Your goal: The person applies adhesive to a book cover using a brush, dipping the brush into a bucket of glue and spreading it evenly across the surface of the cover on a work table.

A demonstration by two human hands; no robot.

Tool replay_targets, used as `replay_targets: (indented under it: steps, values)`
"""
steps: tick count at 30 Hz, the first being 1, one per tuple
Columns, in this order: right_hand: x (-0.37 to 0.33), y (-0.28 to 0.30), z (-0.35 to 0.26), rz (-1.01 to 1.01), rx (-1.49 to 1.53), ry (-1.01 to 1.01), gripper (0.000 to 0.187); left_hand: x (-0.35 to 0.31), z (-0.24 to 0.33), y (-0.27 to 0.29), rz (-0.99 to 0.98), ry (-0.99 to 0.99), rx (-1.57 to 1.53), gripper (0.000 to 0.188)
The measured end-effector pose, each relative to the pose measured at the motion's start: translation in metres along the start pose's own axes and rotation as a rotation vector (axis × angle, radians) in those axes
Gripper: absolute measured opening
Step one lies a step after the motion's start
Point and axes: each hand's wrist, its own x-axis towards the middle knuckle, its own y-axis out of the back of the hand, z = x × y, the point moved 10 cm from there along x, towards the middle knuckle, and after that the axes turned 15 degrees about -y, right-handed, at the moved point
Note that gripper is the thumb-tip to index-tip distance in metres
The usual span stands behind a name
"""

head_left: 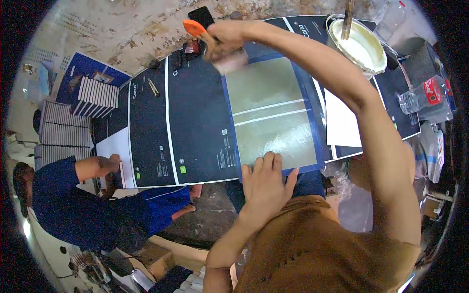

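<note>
My right hand (pixel 225 38) is raised over the far left corner of a book cover, closed round a wide paste brush (pixel 194 28) with an orange handle end. The brush head is smeared by motion. The cover is a blue sheet (pixel 316 128) with two greenish-grey boards (pixel 266 84) on it and narrow white strips between them. Its near board shines wet. My left hand (pixel 265 181) lies with fingers apart on the near edge of the cover.
At the far right stands a bucket (pixel 364 51) of white paste with a wooden stick. White paper (pixel 342 119) and a plastic bottle (pixel 424 96) lie to the right. Leftward are a cutter (pixel 153 88), stacked books (pixel 97 96) and a co-worker (pixel 88 195) handling white sheets. A black phone (pixel 201 16) lies beyond the brush.
</note>
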Motion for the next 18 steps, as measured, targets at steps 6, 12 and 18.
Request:
replay_targets:
  steps: [6, 12, 18]
  values:
    - [-0.076, 0.001, -0.077, -0.137, 0.214, 0.104, 0.028, -0.011, -0.05, 0.036, 0.17, 0.053, -0.007, 0.055]
    - [-0.139, -0.01, -0.062, -0.293, 0.0, 0.163, 0.015, -0.015, -0.064, 0.02, 0.09, 0.067, 0.035, 0.065]
    - [-0.169, 0.046, -0.041, -0.376, -0.267, -0.197, 0.022, -0.012, -0.064, 0.02, 0.019, 0.088, 0.041, 0.064]
